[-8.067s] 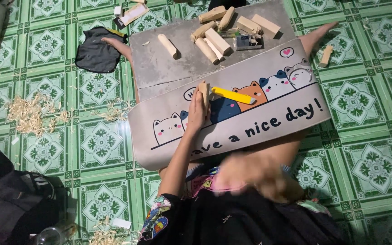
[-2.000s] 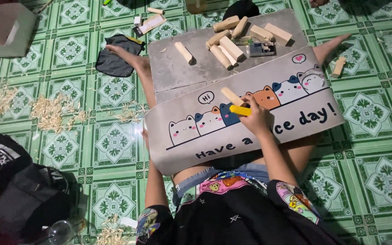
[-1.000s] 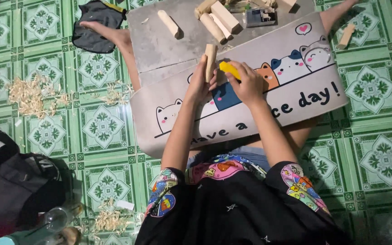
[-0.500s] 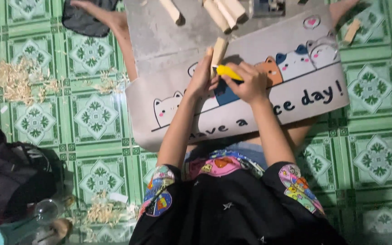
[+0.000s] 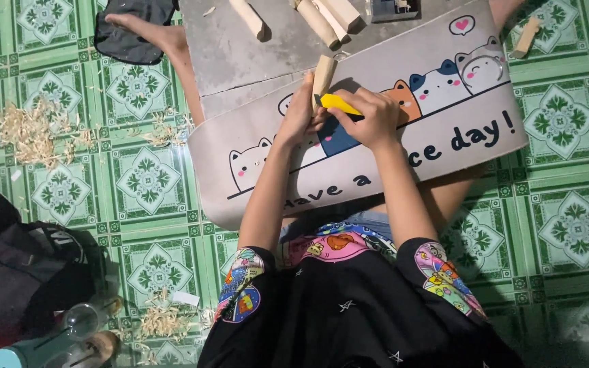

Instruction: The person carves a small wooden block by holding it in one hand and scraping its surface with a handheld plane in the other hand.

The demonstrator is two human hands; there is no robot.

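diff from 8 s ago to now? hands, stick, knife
Then the left hand alone held the yellow knife and stick on the mat, with the right hand back near the body. At 2 s ago the right hand alone held them. Now the left hand grips the wooden stick and the right hand holds the yellow knife against it. Unchanged: grey cat mat, spare sticks, shavings.

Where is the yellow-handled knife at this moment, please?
In the head view, the yellow-handled knife is in the right hand, upper centre, against the wooden stick held by the left hand over the cat-print mat.
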